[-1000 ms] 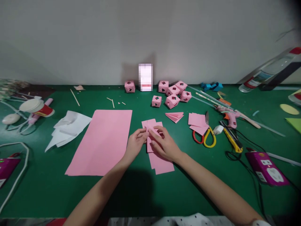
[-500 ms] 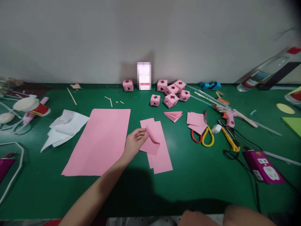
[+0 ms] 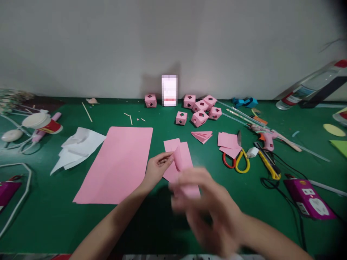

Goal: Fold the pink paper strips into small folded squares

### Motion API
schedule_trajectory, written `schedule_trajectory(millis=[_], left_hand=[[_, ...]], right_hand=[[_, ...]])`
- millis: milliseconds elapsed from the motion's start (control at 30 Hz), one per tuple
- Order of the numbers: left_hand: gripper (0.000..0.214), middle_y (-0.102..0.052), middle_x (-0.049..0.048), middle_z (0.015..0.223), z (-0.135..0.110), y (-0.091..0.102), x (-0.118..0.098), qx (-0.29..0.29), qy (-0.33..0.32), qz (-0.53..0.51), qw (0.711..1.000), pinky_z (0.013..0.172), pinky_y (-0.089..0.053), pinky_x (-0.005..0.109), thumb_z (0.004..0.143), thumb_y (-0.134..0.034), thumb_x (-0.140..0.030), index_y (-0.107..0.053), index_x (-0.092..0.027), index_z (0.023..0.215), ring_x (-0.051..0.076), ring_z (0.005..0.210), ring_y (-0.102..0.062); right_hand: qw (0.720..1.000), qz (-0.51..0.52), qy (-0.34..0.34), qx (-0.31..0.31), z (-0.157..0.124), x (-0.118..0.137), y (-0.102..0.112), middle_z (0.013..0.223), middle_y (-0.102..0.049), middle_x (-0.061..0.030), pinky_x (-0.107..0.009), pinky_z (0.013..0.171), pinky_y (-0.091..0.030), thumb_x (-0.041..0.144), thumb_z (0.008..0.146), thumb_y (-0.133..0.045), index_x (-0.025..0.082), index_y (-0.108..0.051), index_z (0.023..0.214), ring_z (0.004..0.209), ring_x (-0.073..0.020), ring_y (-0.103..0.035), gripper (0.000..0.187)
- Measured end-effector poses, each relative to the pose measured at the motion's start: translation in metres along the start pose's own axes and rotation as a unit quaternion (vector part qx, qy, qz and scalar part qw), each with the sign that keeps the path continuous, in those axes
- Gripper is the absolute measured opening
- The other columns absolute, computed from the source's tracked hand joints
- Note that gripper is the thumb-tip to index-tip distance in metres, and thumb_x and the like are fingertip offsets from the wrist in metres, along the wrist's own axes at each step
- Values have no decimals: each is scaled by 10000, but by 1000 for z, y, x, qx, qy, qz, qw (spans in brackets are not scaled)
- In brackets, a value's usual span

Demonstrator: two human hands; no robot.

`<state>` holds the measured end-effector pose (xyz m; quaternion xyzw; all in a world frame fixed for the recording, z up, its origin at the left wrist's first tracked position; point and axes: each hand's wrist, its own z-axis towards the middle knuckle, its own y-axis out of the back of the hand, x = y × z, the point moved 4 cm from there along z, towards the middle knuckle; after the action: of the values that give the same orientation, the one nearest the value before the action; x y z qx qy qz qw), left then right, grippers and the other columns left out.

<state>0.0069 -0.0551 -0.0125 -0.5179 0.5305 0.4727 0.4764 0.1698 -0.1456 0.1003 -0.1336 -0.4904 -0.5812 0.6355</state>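
Note:
My left hand (image 3: 159,164) pinches the edge of a small pink paper piece (image 3: 177,157), which curls up from its fingers. Under it lie pink paper strips (image 3: 187,148) on the green table. My right hand (image 3: 208,202), smeared by motion, passes over the lower part of the strips; whether it touches them I cannot tell. Left of my left hand lies a stack of large pink paper sheets (image 3: 119,162). Folded pink paper triangles (image 3: 202,136) and small pink squares (image 3: 228,141) rest farther right.
Several pink paper cubes (image 3: 200,118) with cut-out holes stand near a phone (image 3: 169,90) by the wall. Scissors (image 3: 242,162), a cutter (image 3: 268,164), a pink glue gun (image 3: 268,139) and a purple box (image 3: 309,198) lie right. Crumpled white paper (image 3: 78,148) and a paper cup (image 3: 43,122) are left.
My right hand has come up from the bottom edge to the pink strips. My left hand still holds the pink piece, now more upright. The view has shifted slightly.

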Motion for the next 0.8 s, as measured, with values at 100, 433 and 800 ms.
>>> schedule_trajectory(millis=[100,433,800], left_hand=[[318,-727,104,1036,-1,0,-3,-2,-10,8,1000,854,-538,328,777,-688,-335,-715,-146,1031,225,953,-677],[329,-705,68,948,-3,3,0,-47,-17,34,998,852,-523,302,806,-666,-355,-659,-174,1081,172,886,-668],[263,-712,68,1024,-6,4,-6,-80,-34,73,994,890,-519,314,805,-660,-359,-697,-192,1005,185,939,-667]], right_hand=[[987,-29,-114,-113,51,-71,12,1323,-491,-100,-478,985,-430,295,836,-599,296,-528,1278,1238,-271,-447,448],[913,242,-324,-43,43,-154,-12,768,-635,-22,-268,616,-435,415,736,-713,162,-660,864,650,-125,-555,288],[908,249,-331,-58,41,-156,-11,699,-575,11,-255,591,-388,440,731,-713,176,-627,791,616,-114,-502,284]])
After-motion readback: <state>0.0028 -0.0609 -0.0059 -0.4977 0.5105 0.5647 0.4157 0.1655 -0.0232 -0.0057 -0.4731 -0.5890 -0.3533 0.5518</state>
